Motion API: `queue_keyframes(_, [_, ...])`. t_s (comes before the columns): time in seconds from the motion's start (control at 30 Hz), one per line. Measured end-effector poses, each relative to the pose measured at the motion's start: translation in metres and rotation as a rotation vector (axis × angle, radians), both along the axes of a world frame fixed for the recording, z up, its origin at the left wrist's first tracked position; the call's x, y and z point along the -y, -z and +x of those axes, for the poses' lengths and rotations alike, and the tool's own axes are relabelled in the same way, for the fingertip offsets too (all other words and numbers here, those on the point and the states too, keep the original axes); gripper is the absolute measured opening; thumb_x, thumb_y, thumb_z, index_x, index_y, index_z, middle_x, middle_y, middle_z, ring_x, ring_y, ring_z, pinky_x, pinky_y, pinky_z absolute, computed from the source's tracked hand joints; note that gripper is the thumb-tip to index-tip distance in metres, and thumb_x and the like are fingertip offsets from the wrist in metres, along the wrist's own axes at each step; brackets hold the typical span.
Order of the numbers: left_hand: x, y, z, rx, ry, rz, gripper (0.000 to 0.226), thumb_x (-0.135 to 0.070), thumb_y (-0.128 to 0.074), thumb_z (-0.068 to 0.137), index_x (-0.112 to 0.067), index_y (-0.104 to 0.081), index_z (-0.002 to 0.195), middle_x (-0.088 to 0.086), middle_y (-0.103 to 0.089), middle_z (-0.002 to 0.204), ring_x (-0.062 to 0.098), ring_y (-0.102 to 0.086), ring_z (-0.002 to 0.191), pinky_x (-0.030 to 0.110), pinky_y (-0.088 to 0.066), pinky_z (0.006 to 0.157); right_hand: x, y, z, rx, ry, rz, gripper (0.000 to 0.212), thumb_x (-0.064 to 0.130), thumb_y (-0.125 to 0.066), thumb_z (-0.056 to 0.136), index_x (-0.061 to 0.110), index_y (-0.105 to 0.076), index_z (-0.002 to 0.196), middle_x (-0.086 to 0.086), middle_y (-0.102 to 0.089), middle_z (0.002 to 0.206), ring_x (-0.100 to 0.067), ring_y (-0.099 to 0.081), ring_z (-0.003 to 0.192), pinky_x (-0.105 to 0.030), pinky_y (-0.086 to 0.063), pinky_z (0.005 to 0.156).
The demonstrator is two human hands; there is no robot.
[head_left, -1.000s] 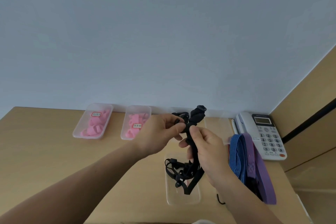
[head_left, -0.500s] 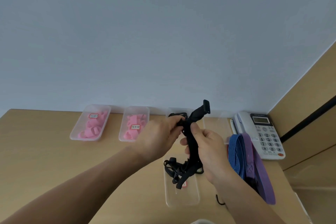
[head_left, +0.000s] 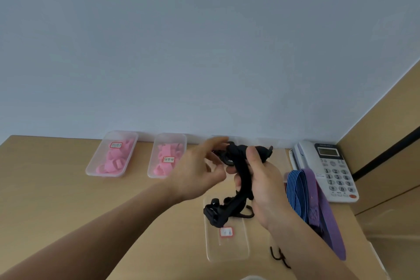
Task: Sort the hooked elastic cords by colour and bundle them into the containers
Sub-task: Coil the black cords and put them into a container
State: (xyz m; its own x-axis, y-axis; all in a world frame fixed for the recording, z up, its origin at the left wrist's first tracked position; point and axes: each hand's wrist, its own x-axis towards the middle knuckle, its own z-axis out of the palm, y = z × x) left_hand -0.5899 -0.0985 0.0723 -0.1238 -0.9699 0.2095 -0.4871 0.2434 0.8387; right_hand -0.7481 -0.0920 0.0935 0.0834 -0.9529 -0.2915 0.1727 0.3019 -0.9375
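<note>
Just below our wrists lies the clear container point(head_left: 227, 250), the bundle's end hanging over its far edge. Our right hand point(head_left: 263, 188) clenches round the middle of the black cords point(head_left: 242, 177); our left hand point(head_left: 195, 175) hovers loose-fingered beside their top hooks. We judge the bundle light, floppy and springy, best gripped at the middle, not the hooks. A blue-striped cord point(head_left: 296, 191) and a purple cord point(head_left: 322, 218) lie right of our right hand.

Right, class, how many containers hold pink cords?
2. One pink-cord container sits back left by the wall; the second container is right of it. Others may hide behind the left hand.
</note>
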Motion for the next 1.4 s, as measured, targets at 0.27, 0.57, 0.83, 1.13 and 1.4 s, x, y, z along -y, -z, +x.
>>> queue_keyframes(0.27, [0.004, -0.015, 0.003, -0.451, 0.172, 0.453, 0.016, -0.009, -0.058, 0.093, -0.01, -0.07, 0.103, -0.002, -0.069, 0.076, 0.011, -0.051, 0.061, 0.023, -0.042, 0.057, 0.004, 0.005, -0.005, -0.033, -0.041, -0.016, 0.053, 0.053, -0.046, 0.091, 0.007, -0.072, 0.095, -0.015, -0.071, 0.08, -0.015, -0.051, 0.055, -0.032, -0.043, 0.056])
queue_keyframes(0.57, [0.014, -0.005, 0.004, -0.374, -0.069, 0.352, 0.018, -0.002, -0.068, 0.087, -0.01, -0.068, 0.103, -0.001, -0.072, 0.076, 0.009, -0.062, 0.061, 0.022, -0.045, 0.057, 0.008, 0.007, -0.001, -0.206, -0.064, -0.037, 0.05, 0.049, -0.05, 0.091, 0.004, -0.065, 0.077, -0.004, -0.064, 0.063, -0.013, -0.049, 0.049, -0.026, -0.041, 0.05])
queue_keyframes(0.83, [0.014, 0.006, -0.006, 0.283, -0.115, -0.264, 0.028, -0.027, -0.061, 0.093, -0.019, -0.061, 0.12, -0.003, -0.076, 0.09, 0.016, -0.071, 0.076, 0.032, -0.055, 0.064, 0.009, 0.008, 0.008, -0.471, -0.057, -0.207, 0.062, 0.047, -0.036, 0.1, 0.003, -0.065, 0.067, -0.001, -0.056, 0.049, -0.01, -0.049, 0.047, -0.021, -0.039, 0.049])
queue_keyframes(1.13, [0.021, 0.025, 0.013, 0.327, -0.003, -0.669, 0.02, -0.018, -0.056, 0.09, -0.019, -0.054, 0.11, -0.003, -0.066, 0.071, 0.016, -0.059, 0.056, 0.029, -0.048, 0.048, 0.013, 0.009, 0.006, 0.077, -0.017, 0.182, 0.037, 0.042, -0.059, 0.092, 0.008, -0.064, 0.08, -0.005, -0.056, 0.063, -0.013, -0.034, 0.042, -0.026, -0.028, 0.047])
queue_keyframes(1.4, [0.017, -0.013, 0.005, -0.654, 0.147, 0.661, 0.038, -0.035, -0.052, 0.084, -0.01, -0.069, 0.106, 0.014, -0.071, 0.104, 0.029, -0.07, 0.096, 0.037, -0.052, 0.075, 0.008, 0.011, 0.003, -0.147, 0.022, -0.142, 0.05, 0.042, -0.051, 0.095, 0.007, -0.063, 0.061, -0.011, -0.049, 0.054, -0.017, -0.039, 0.048, -0.03, -0.033, 0.054])
